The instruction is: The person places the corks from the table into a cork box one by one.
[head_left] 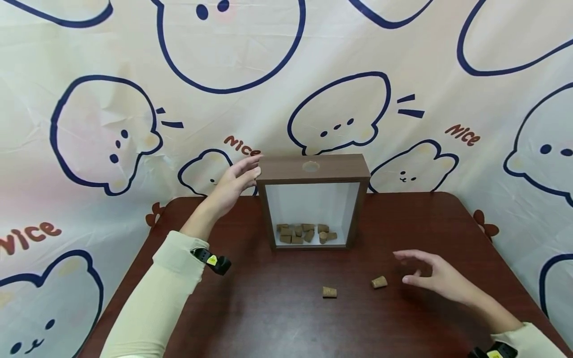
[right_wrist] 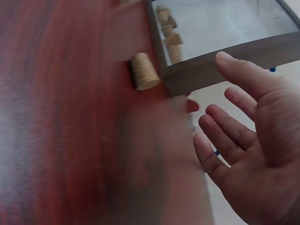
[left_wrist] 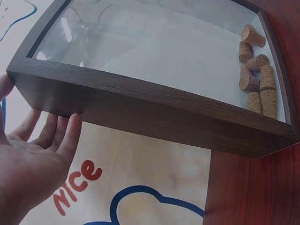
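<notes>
A brown wood-framed box (head_left: 313,168) with a clear front and a round hole in its top stands upright on the table. Several corks (head_left: 297,232) lie inside along its bottom, also visible in the left wrist view. My left hand (head_left: 230,186) touches the box's upper left side, its fingers extended against the frame (left_wrist: 136,112). Over the table to the right hovers my right hand (head_left: 436,276), fingers loosely bent and holding nothing. Nearest to it is a loose cork (head_left: 379,282), apart from the fingertips. A second loose cork (head_left: 329,292) lies farther left, in front of the box.
The dark red-brown table (head_left: 277,323) has rounded far corners. Behind it hangs a pale cloth (head_left: 264,114) with blue cartoon outlines, close to the box's back. A dark band with a small camera (head_left: 212,261) sits on the left wrist.
</notes>
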Tool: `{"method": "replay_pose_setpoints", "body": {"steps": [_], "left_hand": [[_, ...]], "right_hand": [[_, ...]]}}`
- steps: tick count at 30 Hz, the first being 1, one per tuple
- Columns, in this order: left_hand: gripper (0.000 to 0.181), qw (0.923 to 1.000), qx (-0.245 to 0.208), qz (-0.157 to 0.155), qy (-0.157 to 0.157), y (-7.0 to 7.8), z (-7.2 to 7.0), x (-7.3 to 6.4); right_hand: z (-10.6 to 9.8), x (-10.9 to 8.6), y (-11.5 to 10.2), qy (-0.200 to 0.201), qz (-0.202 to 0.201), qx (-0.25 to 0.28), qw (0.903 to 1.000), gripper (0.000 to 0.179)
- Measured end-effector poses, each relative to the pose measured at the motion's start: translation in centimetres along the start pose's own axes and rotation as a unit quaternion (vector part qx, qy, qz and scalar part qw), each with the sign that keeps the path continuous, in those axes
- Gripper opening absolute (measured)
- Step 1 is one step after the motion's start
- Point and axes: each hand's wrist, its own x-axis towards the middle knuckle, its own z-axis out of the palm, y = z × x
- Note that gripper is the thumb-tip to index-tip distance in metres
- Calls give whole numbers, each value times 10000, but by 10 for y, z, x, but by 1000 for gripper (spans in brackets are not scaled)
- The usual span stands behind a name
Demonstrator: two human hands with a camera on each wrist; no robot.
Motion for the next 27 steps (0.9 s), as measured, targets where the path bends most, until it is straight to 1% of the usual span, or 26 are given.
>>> {"method": "replay_pose_setpoints", "body": {"steps": [5,10,12,18,23,27], "left_hand": [[57,10000,39,-59,-3,1,1,0],[56,10000,60,-60,26,1,1,0],[57,10000,63,-56,26,1,1,0],[57,10000,44,-61,24,0,1,1],[56,10000,20,-55,40,1,0,1],[56,10000,34,-82,37,1,1,0]], "right_hand": [[9,-2,20,7,45,12,10000,50],[16,0,33,-126,7,-40,9999,48],[21,1,34,-181,-66,-95,9998,48],[35,7,32,-195,-316,-488,9981,50],[44,14,29,-311,-819,-779,9931,48],[49,18,26,-384,-972,-878,9906,41]]}}
